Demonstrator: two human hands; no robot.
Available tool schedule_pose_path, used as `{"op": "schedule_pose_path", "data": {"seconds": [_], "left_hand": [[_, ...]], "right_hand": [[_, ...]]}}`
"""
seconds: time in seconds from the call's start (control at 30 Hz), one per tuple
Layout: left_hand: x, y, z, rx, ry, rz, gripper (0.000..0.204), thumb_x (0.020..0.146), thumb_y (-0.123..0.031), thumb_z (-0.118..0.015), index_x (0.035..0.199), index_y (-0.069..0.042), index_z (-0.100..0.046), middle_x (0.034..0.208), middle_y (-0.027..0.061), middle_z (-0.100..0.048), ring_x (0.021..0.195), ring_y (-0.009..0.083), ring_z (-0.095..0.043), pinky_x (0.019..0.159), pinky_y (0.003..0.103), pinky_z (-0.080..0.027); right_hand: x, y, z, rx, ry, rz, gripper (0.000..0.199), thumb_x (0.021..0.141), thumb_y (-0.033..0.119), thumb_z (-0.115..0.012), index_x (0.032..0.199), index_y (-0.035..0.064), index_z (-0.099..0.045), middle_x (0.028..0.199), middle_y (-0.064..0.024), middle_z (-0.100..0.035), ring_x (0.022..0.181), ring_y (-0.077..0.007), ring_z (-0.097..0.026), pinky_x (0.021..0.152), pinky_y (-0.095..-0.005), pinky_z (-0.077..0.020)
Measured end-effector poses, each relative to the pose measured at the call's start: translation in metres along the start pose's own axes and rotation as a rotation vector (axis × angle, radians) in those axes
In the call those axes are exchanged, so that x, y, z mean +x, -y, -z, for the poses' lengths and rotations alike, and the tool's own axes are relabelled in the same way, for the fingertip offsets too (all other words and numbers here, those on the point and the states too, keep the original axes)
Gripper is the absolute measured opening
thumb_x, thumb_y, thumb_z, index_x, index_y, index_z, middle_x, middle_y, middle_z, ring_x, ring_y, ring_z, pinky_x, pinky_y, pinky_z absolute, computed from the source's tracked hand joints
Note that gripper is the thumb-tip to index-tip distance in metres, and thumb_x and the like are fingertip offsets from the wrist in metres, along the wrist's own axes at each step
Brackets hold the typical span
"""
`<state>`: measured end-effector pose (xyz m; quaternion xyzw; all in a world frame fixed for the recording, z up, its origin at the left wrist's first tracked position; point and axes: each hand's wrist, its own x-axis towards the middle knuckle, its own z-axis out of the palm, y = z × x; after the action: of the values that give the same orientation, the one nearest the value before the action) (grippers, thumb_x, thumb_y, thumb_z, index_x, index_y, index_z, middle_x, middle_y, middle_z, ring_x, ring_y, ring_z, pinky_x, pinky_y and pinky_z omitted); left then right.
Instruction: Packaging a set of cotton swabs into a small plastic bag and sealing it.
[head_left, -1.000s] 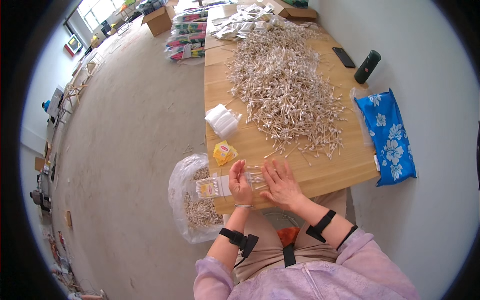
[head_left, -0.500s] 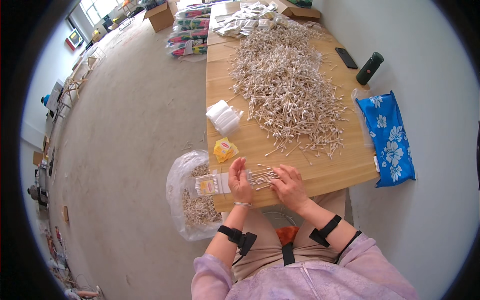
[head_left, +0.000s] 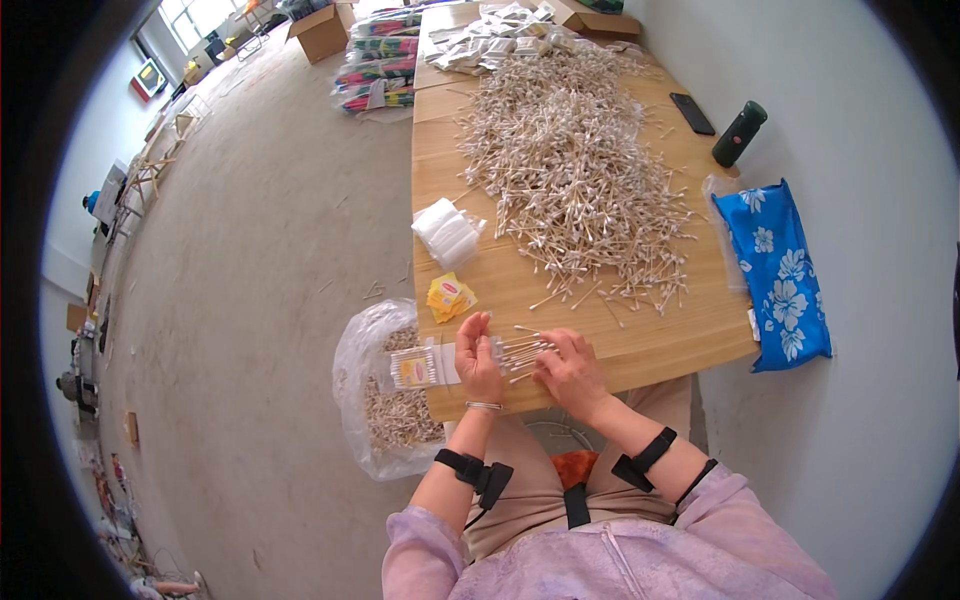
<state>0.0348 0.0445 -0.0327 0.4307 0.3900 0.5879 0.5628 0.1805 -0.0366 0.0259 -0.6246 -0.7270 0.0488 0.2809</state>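
- Left hand (head_left: 478,358) sits at the near edge of the wooden table (head_left: 640,335), fingers curled around the mouth of one small clear packet (head_left: 428,365) with a yellow-and-white label card.
- That packet lies flat on the table, jutting left from the hand toward the table's edge.
- Right hand (head_left: 572,372) is just beside it, closed loosely on one small bunch of cotton swabs (head_left: 522,350), their tips fanned out toward the left hand.
- How many swabs are in the bunch is too fine to count; roughly a dozen or more.
- One black strap on each forearm, two in all, plus one thin bracelet on the left wrist.
- Beyond the hands, one huge heap of loose cotton swabs (head_left: 575,170) covers the middle of the table, far too many to count, with stragglers trailing toward the near edge.
- One stack of clear empty bags (head_left: 449,232) sits left of the heap, near the table's left edge.
- One small pile of yellow label cards (head_left: 451,297) lies between that stack and the left hand.
- On the right side: one black phone (head_left: 692,113), one dark green cylinder (head_left: 739,133) and one blue flowered cloth bag (head_left: 780,270).
- On the floor to the left, touching the table's corner, one big clear plastic sack (head_left: 385,400) holds filled packets.
- Far end: one scatter of packets (head_left: 490,40) and two cardboard boxes, one on the table (head_left: 600,20), one on the floor (head_left: 322,32).
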Motion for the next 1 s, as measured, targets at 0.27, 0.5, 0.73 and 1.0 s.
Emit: {"op": "schedule_pose_path", "data": {"seconds": [0.27,0.5,0.73,1.0], "left_hand": [[-0.006,-0.004,-0.014,-0.069,-0.014,0.056,0.037,0.096,-0.003,-0.037,0.131,0.003,-0.043,0.132,0.0149,-0.051,0.126,0.0216,-0.046,0.109,0.034,-0.032],[-0.017,0.000,-0.016,-0.099,0.004,0.089,0.038,0.099,-0.012,-0.036,0.134,0.001,-0.041,0.135,0.0136,-0.048,0.129,0.0214,-0.043,0.110,0.034,-0.030],[-0.021,-0.001,-0.016,-0.135,0.020,0.105,0.041,0.103,-0.021,-0.035,0.137,0.000,-0.039,0.139,0.0123,-0.046,0.132,0.0212,-0.040,0.112,0.034,-0.028],[-0.012,-0.017,-0.015,-0.213,0.016,0.176,0.045,0.103,-0.027,-0.036,0.137,0.002,-0.038,0.141,0.0143,-0.043,0.134,0.0225,-0.038,0.113,0.035,-0.026]], "right_hand": [[-0.001,-0.018,-0.001,0.343,-0.275,-0.377,0.042,0.078,-0.001,-0.059,0.118,0.0026,-0.050,0.133,-0.0164,-0.045,0.124,-0.0343,-0.042,0.104,-0.0405,-0.0341],[0.002,0.008,-0.019,0.657,-0.215,-0.463,0.052,0.081,-0.002,-0.047,0.133,0.0003,-0.039,0.150,-0.0191,-0.028,0.141,-0.0348,-0.023,0.114,-0.0410,-0.0220],[0.000,0.008,-0.030,0.538,-0.176,-0.285,0.060,0.082,0.000,-0.049,0.139,-0.0024,-0.032,0.152,-0.0213,-0.021,0.144,-0.0363,-0.014,0.117,-0.0443,-0.0130],[0.008,0.008,-0.024,-0.232,0.427,0.001,0.091,0.087,0.058,-0.048,0.146,-0.0046,-0.020,0.154,-0.0224,-0.013,0.145,-0.0328,-0.007,0.117,-0.0457,-0.0045]]}}
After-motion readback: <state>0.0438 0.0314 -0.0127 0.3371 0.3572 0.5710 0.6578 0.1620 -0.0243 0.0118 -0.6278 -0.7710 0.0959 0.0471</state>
